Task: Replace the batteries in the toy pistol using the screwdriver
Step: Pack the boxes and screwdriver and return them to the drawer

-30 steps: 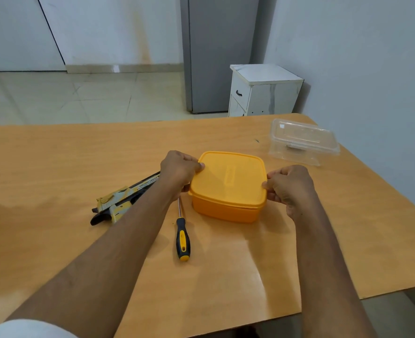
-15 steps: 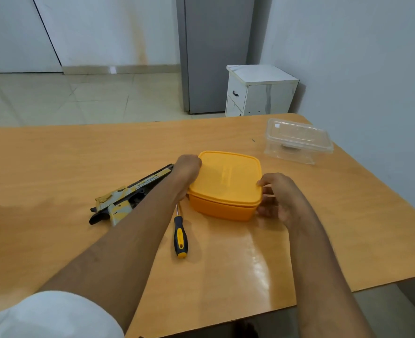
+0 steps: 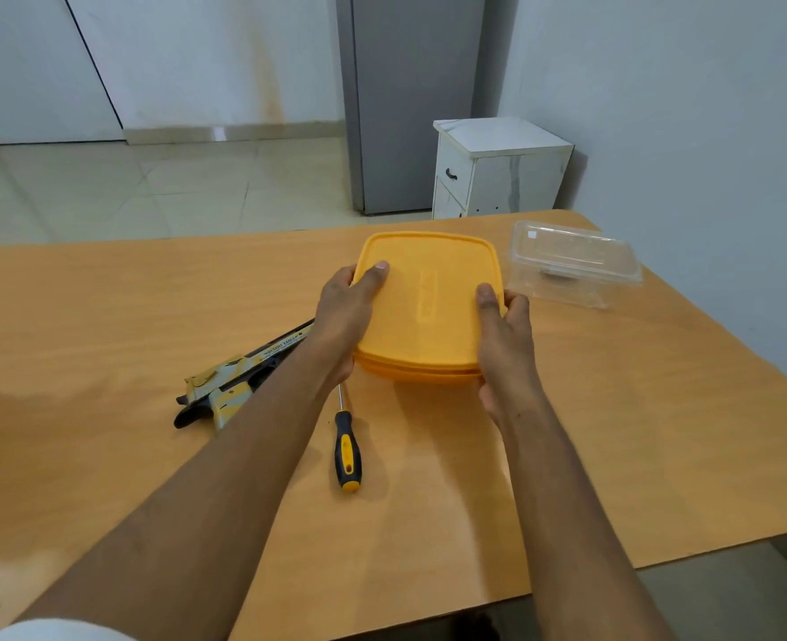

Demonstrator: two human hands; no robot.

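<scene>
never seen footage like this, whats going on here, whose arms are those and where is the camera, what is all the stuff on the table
There is no machine here. The arms belong to a person, and the one camera is worn on that person's head, looking forward and down, so the arms enter from the bottom of the picture.

Both hands hold a yellow lidded plastic box. The left hand grips its left side and the right hand its right side, thumbs lying on the lid and fingers curled round the edges. The lid looks closed.

On the wooden table lie a toy pistol in yellow, black and grey, partly hidden by the left forearm, a screwdriver with a black and yellow handle, and, at the far right, a clear plastic container.
</scene>
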